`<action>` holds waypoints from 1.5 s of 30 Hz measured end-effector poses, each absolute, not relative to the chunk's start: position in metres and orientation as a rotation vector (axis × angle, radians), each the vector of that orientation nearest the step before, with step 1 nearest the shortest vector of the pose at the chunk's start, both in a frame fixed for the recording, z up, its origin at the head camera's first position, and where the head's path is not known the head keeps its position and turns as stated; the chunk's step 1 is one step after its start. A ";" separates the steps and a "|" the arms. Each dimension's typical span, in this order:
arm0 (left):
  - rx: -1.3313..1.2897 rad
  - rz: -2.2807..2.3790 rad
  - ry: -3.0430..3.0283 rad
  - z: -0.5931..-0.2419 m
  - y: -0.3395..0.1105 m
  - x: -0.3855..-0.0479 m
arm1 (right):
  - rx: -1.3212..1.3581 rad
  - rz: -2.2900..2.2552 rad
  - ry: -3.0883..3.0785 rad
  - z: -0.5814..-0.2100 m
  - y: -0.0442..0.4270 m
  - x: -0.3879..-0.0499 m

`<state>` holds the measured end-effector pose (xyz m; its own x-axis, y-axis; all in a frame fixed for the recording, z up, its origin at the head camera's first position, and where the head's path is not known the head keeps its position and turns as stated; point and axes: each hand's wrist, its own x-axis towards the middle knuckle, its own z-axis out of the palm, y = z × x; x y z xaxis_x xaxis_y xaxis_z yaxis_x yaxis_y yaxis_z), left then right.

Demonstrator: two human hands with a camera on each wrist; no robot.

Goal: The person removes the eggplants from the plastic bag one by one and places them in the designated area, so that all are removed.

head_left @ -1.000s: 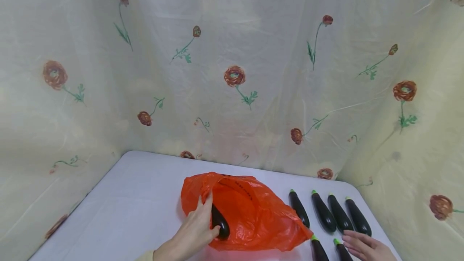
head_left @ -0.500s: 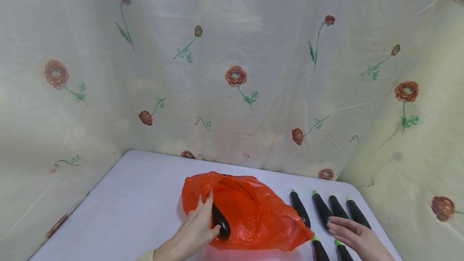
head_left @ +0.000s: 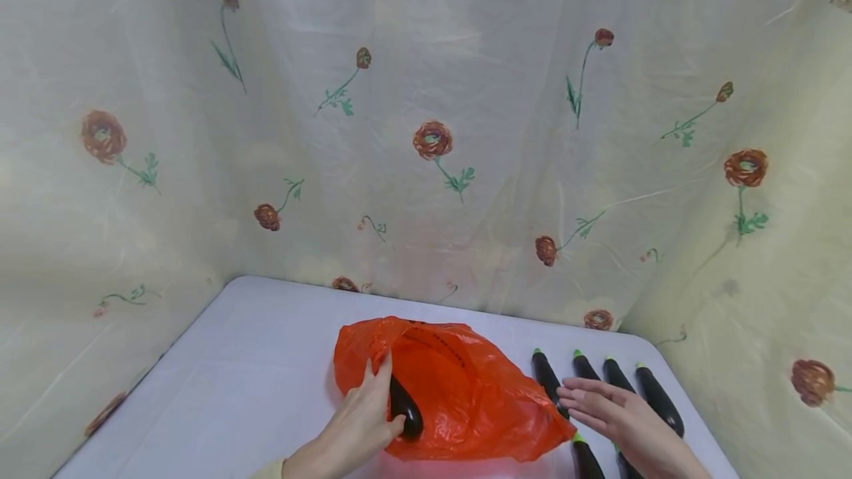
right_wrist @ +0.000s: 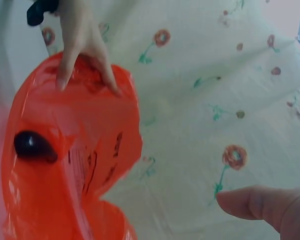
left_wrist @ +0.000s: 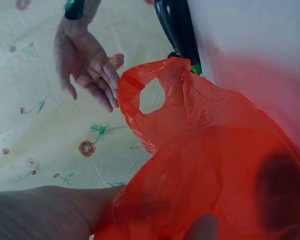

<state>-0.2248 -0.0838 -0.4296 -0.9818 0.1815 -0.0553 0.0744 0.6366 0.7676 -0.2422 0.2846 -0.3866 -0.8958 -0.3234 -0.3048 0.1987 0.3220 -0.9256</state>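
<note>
My left hand [head_left: 362, 416] grips the near-left edge of an orange-red plastic bag [head_left: 466, 405], whose mouth gapes toward the right. Inside the bag, by the left thumb in the head view, is a glossy dark eggplant [head_left: 404, 411]; the right wrist view shows this eggplant [right_wrist: 35, 145] apart from the left hand [right_wrist: 82, 40]. My right hand [head_left: 619, 416] is held over a group of eggplants to the right of the bag, fingers extended, holding nothing. It hides parts of several of them. One eggplant [head_left: 546, 374] lies between bag and right hand.
More eggplants with green stem ends lie in rows at right, among them the outermost eggplant [head_left: 659, 399] and a nearer eggplant [head_left: 587, 458]. They rest on a white table [head_left: 253, 361]. A floral curtain [head_left: 492, 168] surrounds its back and sides.
My right hand has moved left across the eggplants toward the bag, with nothing in it. The left hand and the bag have stayed in place.
</note>
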 end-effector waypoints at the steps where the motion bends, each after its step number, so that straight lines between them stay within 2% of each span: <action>1: 0.223 1.261 2.734 -0.430 -0.084 -0.225 | -0.129 -1.622 2.119 -0.384 0.282 -0.243; 18: 0.183 1.290 2.703 -0.427 -0.081 -0.224 | -0.175 -1.683 1.931 -0.354 0.218 -0.243; 32: 0.266 1.260 2.713 -0.433 -0.084 -0.225 | -0.205 -1.561 1.981 -0.362 0.172 -0.250; 45: 0.265 1.213 2.736 -0.433 -0.085 -0.226 | -0.228 -1.426 1.987 -0.381 0.133 -0.273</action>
